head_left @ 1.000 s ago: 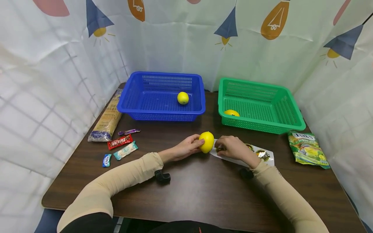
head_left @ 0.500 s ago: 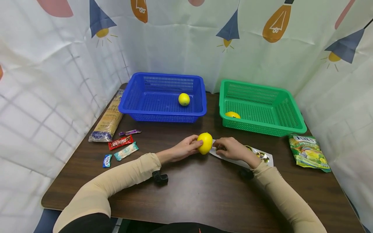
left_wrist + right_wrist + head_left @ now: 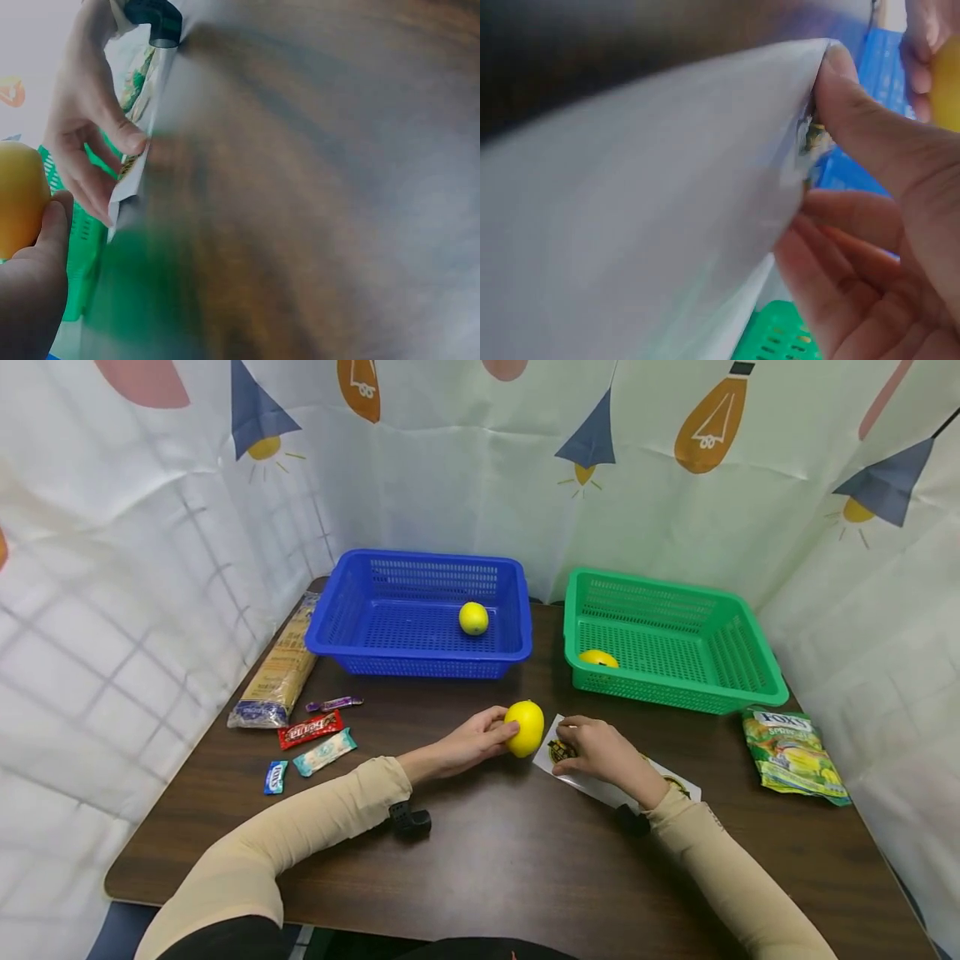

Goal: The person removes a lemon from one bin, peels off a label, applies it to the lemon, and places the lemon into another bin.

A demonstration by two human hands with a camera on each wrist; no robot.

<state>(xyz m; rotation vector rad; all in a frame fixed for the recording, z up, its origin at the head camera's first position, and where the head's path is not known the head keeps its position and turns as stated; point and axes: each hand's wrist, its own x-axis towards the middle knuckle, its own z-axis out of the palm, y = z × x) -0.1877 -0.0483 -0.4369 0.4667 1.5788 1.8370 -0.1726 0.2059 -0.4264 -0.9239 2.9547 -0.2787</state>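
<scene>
My left hand (image 3: 478, 742) grips a yellow lemon (image 3: 525, 729) above the middle of the table, thumb on the near side. To the right of it, my right hand (image 3: 600, 753) reaches over a white sheet of round gold-and-black stickers (image 3: 588, 785). Its thumb and fingers span the sheet's end around one sticker (image 3: 559, 751). In the right wrist view the thumb (image 3: 847, 82) is at one edge of the sheet (image 3: 645, 187) and the fingertips are at the other. The left wrist view shows the lemon (image 3: 21, 199) at its left border.
A blue basket (image 3: 420, 664) holding one lemon (image 3: 473, 618) stands behind. Beside it is a green basket (image 3: 660, 693) with another lemon (image 3: 598, 658). Several wrapped sweets, including a red bar (image 3: 310, 728), and a long packet (image 3: 277, 668) lie left. A green candy bag (image 3: 795, 756) lies right.
My right thumb and fingers have spread apart, uncovering the sticker at the sheet's left end. The sheet has shifted slightly left and turned. The lemon in my left hand has drifted a little left.
</scene>
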